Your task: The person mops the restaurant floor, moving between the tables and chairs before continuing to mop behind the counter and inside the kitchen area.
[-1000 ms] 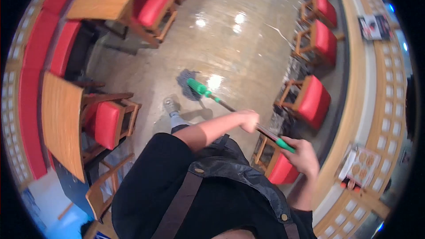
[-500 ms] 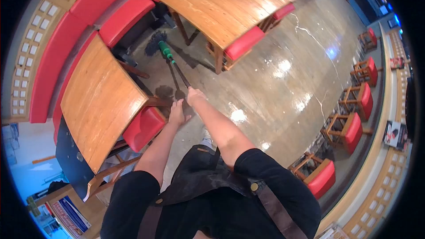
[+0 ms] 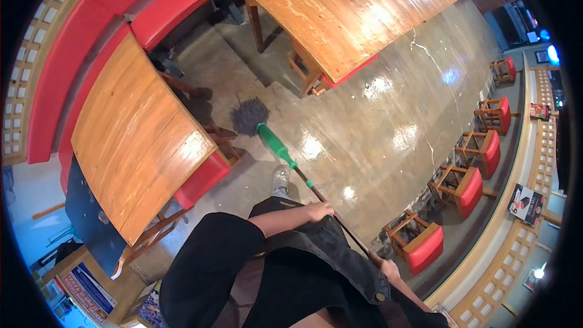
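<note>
A mop (image 3: 274,141) with a dark grey string head, a green socket and a long dark pole stretches diagonally across the view. Its head rests on the shiny floor near the corner of the left table. My left hand (image 3: 320,211) is closed around the middle of the pole, in front of my apron. Further up the pole, at my right side, my right hand (image 3: 390,270) grips it near the upper end. Some of the right hand's fingers are hidden.
A wooden table (image 3: 136,140) stands at left with a red-seated chair (image 3: 203,179) beside it. Another wooden table (image 3: 340,12) is ahead. Red benches (image 3: 176,9) line the left wall. Several red stools (image 3: 425,248) stand along the counter (image 3: 486,255) at right.
The mop head has come back from between the tables toward me. My right hand has drawn the pole back to my right side, and my left hand, loose before, now grips the pole.
</note>
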`<action>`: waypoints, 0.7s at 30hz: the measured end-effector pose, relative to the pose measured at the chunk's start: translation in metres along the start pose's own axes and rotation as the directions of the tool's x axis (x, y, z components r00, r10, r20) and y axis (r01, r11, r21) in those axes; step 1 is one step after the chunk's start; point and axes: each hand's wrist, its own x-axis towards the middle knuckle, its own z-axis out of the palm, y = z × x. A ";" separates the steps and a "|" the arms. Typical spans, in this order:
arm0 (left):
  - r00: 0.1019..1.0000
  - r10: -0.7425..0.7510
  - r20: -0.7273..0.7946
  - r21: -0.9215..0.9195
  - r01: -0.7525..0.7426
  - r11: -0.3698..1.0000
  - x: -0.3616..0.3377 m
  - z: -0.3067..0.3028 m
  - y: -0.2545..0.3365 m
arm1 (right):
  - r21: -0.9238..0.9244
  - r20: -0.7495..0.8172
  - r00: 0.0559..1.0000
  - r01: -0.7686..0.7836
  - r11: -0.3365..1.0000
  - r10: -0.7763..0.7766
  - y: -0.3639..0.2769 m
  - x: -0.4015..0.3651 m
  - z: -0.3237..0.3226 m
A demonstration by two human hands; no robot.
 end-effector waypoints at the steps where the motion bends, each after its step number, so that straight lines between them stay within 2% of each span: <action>1: 0.998 0.026 0.054 0.065 -0.030 0.997 -0.004 -0.005 0.013 | 0.000 0.003 1.000 -0.003 1.000 0.003 0.001 0.000 -0.001; 2: 0.993 0.047 0.112 0.127 -0.061 0.990 -0.007 -0.005 0.017 | 0.003 -0.024 0.997 0.077 0.997 -0.077 0.000 0.001 -0.001; 4: 0.997 -0.009 -0.076 -0.020 0.007 1.000 -0.013 -0.009 -0.003 | 0.027 -0.068 0.973 0.222 0.975 -0.220 -0.004 0.021 0.006; 5: 0.976 0.010 -0.218 0.084 0.008 0.996 -0.017 -0.015 -0.018 | 0.050 -0.085 0.955 0.288 0.956 -0.283 -0.006 0.044 0.012; 7: 0.924 -0.241 -0.298 0.058 0.270 0.961 -0.030 -0.043 -0.046 | 0.033 -0.084 0.936 0.347 0.937 -0.343 -0.059 0.075 -0.004; 8: 0.849 -0.304 -0.433 0.036 0.353 0.935 -0.046 -0.061 -0.053 | 0.122 -0.112 0.939 0.339 0.933 -0.326 -0.099 0.094 -0.018; 9: 0.837 -0.437 -0.329 0.050 0.477 0.877 -0.065 -0.092 -0.055 | 0.104 -0.127 0.926 0.369 0.924 -0.355 -0.124 0.122 -0.013; 10: 0.755 -0.379 -0.535 0.043 0.472 0.881 -0.072 -0.087 -0.095 | 0.174 0.003 0.945 0.322 0.931 -0.327 -0.180 0.120 -0.052; 11: 0.672 -0.389 -0.630 0.040 0.528 0.848 -0.093 -0.095 -0.097 | 0.190 -0.139 0.873 0.486 0.853 -0.467 -0.203 0.166 -0.035; 12: 0.580 -0.388 -0.716 0.031 0.582 0.813 -0.114 -0.108 -0.091 | 0.196 -0.238 0.810 0.580 0.791 -0.536 -0.238 0.216 -0.022; 13: 0.572 -0.448 -0.687 -0.018 0.603 0.798 -0.135 -0.126 -0.077 | 0.139 -0.276 0.766 0.630 0.764 -0.581 -0.273 0.228 -0.038; 14: 0.563 -0.506 -0.654 -0.066 0.624 0.779 -0.150 -0.140 -0.069 | 0.115 -0.246 0.815 0.562 0.819 -0.525 -0.311 0.248 -0.042; 16: 0.507 -0.481 -0.715 -0.034 0.662 0.749 -0.167 -0.143 -0.079 | 0.177 -0.283 0.813 0.566 0.805 -0.509 -0.363 0.248 -0.064; 17: 0.508 -0.478 -0.716 -0.027 0.665 0.747 -0.171 -0.139 -0.082 | 0.151 -0.264 0.831 0.536 0.830 -0.489 -0.378 0.246 -0.069; 19: 0.429 -0.467 -0.774 -0.050 0.693 0.719 -0.173 -0.131 -0.080 | 0.139 -0.254 0.852 0.501 0.854 -0.458 -0.378 0.240 -0.071; 20: 0.443 -0.462 -0.768 -0.035 0.691 0.722 -0.169 -0.122 -0.078 | 0.130 -0.256 0.854 0.495 0.859 -0.453 -0.369 0.235 -0.066; 21: 0.411 -0.433 -0.802 -0.061 0.664 0.745 -0.162 -0.116 -0.067 | 0.119 -0.261 0.858 0.484 0.867 -0.443 -0.355 0.230 -0.060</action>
